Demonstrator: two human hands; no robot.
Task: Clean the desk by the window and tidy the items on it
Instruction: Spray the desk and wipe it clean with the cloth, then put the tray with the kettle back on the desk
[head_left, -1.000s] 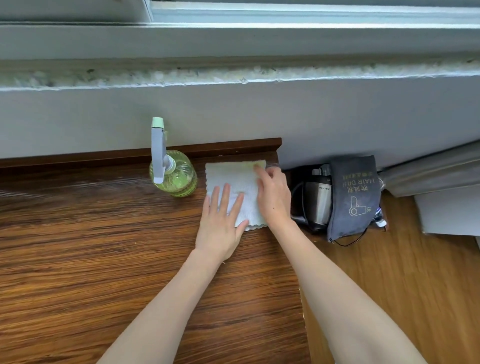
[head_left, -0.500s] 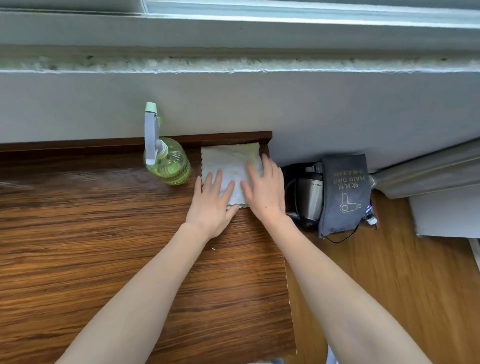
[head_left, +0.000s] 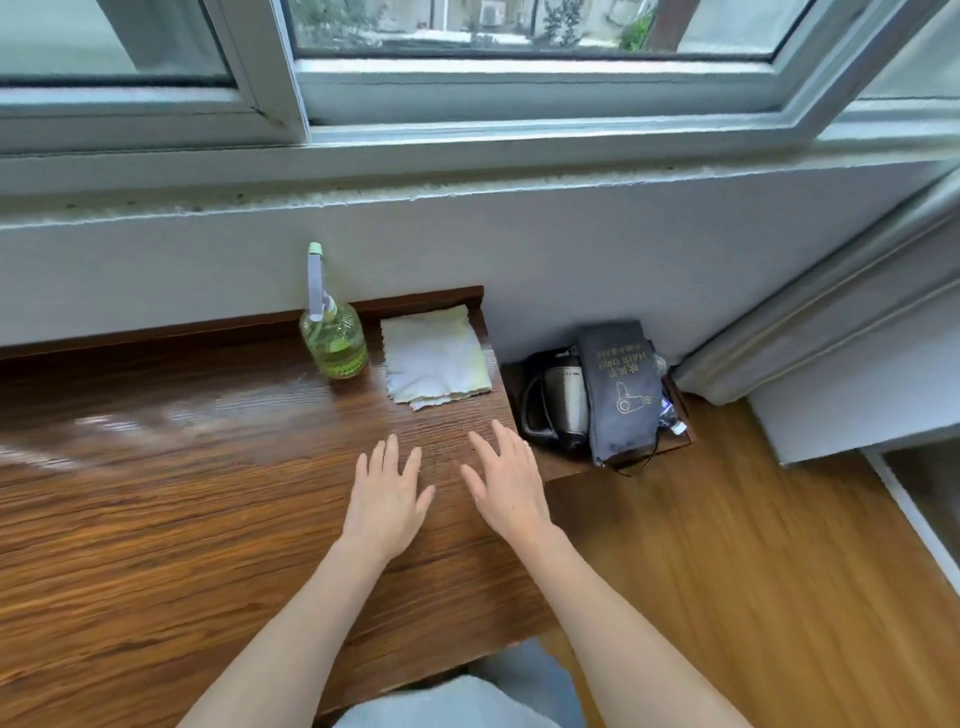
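Head view: your left hand (head_left: 387, 496) and right hand (head_left: 506, 486) hover flat, fingers spread, holding nothing. Folded cloth (head_left: 435, 357) lies far right on the desk (head_left: 156, 519), beside the bottle (head_left: 332, 343). Tidying looks nearly finished; check for leftovers next.

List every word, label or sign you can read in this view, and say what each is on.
"HAIR DRIER": printed in gold on the grey pouch, seen upside down.
Gold characters beside those words: too blurred to read.
A hair-dryer pictogram: lower on the same pouch.
A small brand mark on the kettle: too small to read.
The spray bottle: no readable text.
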